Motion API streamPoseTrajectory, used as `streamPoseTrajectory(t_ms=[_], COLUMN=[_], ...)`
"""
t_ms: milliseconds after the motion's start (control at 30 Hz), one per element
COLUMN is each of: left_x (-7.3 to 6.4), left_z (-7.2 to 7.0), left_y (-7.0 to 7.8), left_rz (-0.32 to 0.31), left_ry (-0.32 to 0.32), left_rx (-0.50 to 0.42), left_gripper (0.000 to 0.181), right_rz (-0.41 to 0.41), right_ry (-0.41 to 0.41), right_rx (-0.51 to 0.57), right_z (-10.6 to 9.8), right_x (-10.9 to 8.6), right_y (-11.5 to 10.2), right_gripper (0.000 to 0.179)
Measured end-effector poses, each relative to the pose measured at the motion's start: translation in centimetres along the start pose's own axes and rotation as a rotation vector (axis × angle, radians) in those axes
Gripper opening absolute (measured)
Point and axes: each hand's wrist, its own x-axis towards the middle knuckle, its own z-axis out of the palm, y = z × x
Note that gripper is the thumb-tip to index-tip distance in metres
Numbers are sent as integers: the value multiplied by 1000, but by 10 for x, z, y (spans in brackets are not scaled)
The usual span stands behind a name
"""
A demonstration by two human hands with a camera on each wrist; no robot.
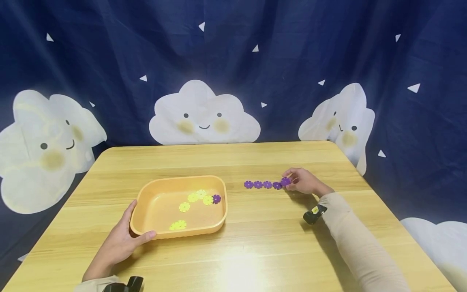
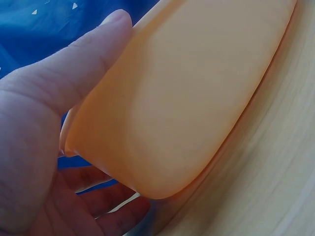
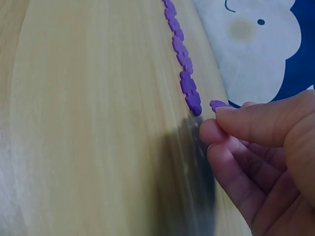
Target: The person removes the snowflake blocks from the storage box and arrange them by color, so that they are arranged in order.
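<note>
My left hand (image 1: 120,241) grips the near left corner of an orange plastic basin (image 1: 157,209), thumb along the near rim and fingers against the outer side. The left wrist view shows the smooth basin wall (image 2: 187,108) filling the space beside the thumb. Over to the right, my right hand (image 1: 305,181) pinches a purple flower-shaped plastic disc (image 1: 285,181) between thumb and fingertips. A row of purple flower discs (image 1: 258,184) lies on the table, its right end close to the held disc. In the right wrist view, a small gap shows between the held disc (image 3: 216,104) and the row (image 3: 188,83).
Several yellow flower discs (image 1: 184,207) and one purple disc (image 1: 216,198) lie inside the basin. The wooden table (image 1: 204,259) reaches back to a dark blue curtain (image 1: 233,52) printed with white clouds.
</note>
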Motion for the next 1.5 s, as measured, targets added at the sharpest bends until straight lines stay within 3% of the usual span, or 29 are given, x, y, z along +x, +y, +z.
streamPoseTrajectory(t_ms=[300,800,1500], left_x=[-1,0,-1], left_z=[0,0,0], left_y=[-1,-1,2], left_rz=[-2,-25,-10], left_ry=[6,-1,4], left_rx=[47,19,-13], left_gripper=[112,114,114], right_rz=[-29,-63,-31], right_ry=[-18,-47,-68], right_rx=[-79,-229,-248], right_z=[3,-1,-4], right_x=[2,1,1], right_y=[6,8,7], right_gripper=[30,27,28])
